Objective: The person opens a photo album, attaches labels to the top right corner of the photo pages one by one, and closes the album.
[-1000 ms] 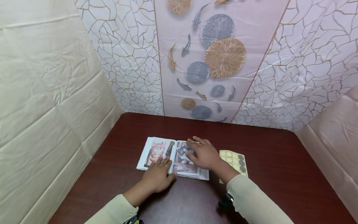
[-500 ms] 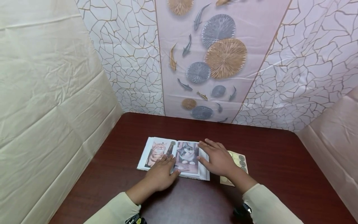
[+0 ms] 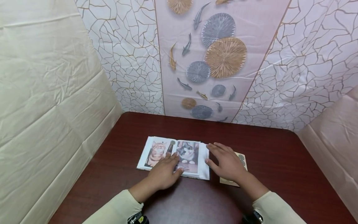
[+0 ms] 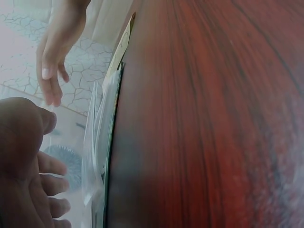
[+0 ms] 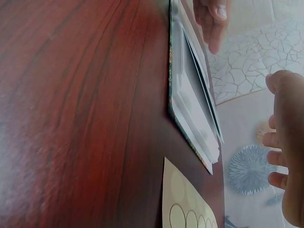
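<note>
An open photo album (image 3: 146,149) lies on the table, a ginger cat photo (image 3: 157,152) on its left page and a grey-and-white cat photo (image 3: 186,152) on the right. A round sticker (image 3: 172,142) sits at the left page's upper corner. My left hand (image 3: 163,174) is over the album's lower middle, fingers straight, holding nothing. At the album's right edge is my right hand (image 3: 225,161), fingers extended and holding nothing; the right wrist view has this hand (image 5: 292,142) raised above the table. Beneath it, partly hidden, lies a yellow sticker sheet (image 3: 241,157) with round stickers.
The dark red wooden table (image 3: 134,124) ends at a patterned cloth backdrop (image 3: 195,93). A cream cloth (image 3: 61,102) hangs along the left side, and another cloth (image 3: 335,140) along the right. Clear page sleeves (image 4: 92,137) stand slightly lifted from the album.
My right hand has moved right, off the cat photo to the album's right edge, covering more of the sticker sheet. My left hand has slid slightly right. The album stays put.
</note>
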Demonstrator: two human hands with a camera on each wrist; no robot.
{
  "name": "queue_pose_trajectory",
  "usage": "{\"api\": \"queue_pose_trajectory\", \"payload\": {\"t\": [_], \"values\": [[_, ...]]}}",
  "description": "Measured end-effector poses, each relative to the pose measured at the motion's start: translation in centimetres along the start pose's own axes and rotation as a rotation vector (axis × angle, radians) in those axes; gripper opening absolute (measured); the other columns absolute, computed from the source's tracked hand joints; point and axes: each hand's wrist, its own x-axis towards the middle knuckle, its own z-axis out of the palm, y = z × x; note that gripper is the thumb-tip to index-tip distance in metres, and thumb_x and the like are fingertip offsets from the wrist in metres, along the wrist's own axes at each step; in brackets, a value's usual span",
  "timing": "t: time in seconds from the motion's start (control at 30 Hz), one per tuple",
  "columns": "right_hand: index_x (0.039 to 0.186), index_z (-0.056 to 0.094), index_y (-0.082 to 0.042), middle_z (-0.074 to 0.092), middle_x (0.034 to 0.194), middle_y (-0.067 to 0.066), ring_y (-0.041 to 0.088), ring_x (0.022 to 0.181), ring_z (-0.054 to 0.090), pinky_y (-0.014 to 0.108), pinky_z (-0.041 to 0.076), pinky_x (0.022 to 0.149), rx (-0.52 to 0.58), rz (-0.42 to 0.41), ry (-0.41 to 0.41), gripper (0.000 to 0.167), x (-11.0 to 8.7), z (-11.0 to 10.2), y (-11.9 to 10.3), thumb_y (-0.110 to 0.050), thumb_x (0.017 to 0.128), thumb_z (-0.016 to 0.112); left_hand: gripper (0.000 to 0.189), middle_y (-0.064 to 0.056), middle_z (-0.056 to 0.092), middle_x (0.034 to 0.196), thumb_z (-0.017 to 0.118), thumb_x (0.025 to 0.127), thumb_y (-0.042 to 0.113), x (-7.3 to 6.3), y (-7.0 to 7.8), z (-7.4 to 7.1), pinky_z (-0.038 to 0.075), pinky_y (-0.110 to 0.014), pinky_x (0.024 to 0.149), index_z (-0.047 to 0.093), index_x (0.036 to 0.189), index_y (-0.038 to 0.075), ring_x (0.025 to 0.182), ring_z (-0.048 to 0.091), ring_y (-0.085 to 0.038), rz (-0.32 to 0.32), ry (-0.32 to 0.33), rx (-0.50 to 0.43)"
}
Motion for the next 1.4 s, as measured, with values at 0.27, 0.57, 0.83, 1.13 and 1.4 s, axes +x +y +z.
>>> {"api": "queue_pose_trajectory", "payload": {"t": [0.27, 0.57, 0.83, 1.13, 1.4], "values": [[0.148, 0.055, -0.01, 0.056, 0.148, 0.01, 0.035, 0.139, 0.045, 0.061, 0.037, 0.109, 0.007, 0.061, 0.011, 0.061, -1.7, -0.7, 0.5, -0.046, 0.099, 0.062, 0.06, -0.016, 0.044, 0.156, 0.054, 0.104, 0.041, 0.2, 0.4, 0.0, 0.035, -0.053, 0.115, 0.052, 0.148, 0.001, 0.144, 0.039, -0.04, 0.018, -0.003, -0.012], [0.145, 0.058, -0.007, 0.059, 0.143, 0.013, 0.036, 0.136, 0.049, 0.06, 0.042, 0.105, 0.008, 0.06, 0.057, 0.06, -3.4, -1.1, 1.1, -0.043, 0.097, 0.067, 0.059, -0.019, 0.045, 0.154, 0.054, 0.104, 0.04, 0.4, 0.9, 0.0, 0.034, -0.052, 0.116, 0.052, 0.148, 0.001, 0.144, 0.039, -0.039, 0.041, -0.013, -0.024], [0.143, 0.058, -0.006, 0.06, 0.141, 0.015, 0.036, 0.134, 0.05, 0.06, 0.039, 0.107, -0.008, 0.064, 0.069, 0.062, -4.6, -1.6, 1.7, -0.042, 0.095, 0.069, 0.06, -0.018, 0.045, 0.156, 0.052, 0.105, 0.041, 0.7, 1.8, 0.1, 0.032, -0.051, 0.117, 0.05, 0.15, 0.001, 0.145, 0.038, -0.037, 0.059, -0.03, -0.034], [0.144, 0.056, -0.005, 0.059, 0.142, 0.015, 0.036, 0.135, 0.048, 0.063, 0.041, 0.104, -0.01, 0.104, 0.07, 0.063, -6.0, -2.2, 2.3, -0.042, 0.096, 0.07, 0.06, -0.016, 0.044, 0.156, 0.051, 0.105, 0.042, 1.1, 3.0, 0.4, 0.031, -0.049, 0.119, 0.05, 0.15, 0.002, 0.146, 0.037, -0.036, 0.069, -0.055, -0.051], [0.142, 0.058, -0.005, 0.06, 0.141, 0.015, 0.038, 0.136, 0.047, 0.063, 0.039, 0.105, 0.002, 0.133, 0.064, 0.061, -7.2, -2.4, 2.6, -0.042, 0.095, 0.071, 0.06, -0.016, 0.043, 0.157, 0.049, 0.107, 0.042, 1.2, 4.1, 0.5, 0.029, -0.049, 0.119, 0.049, 0.15, 0.001, 0.147, 0.035, -0.034, 0.106, -0.077, -0.038]]}}
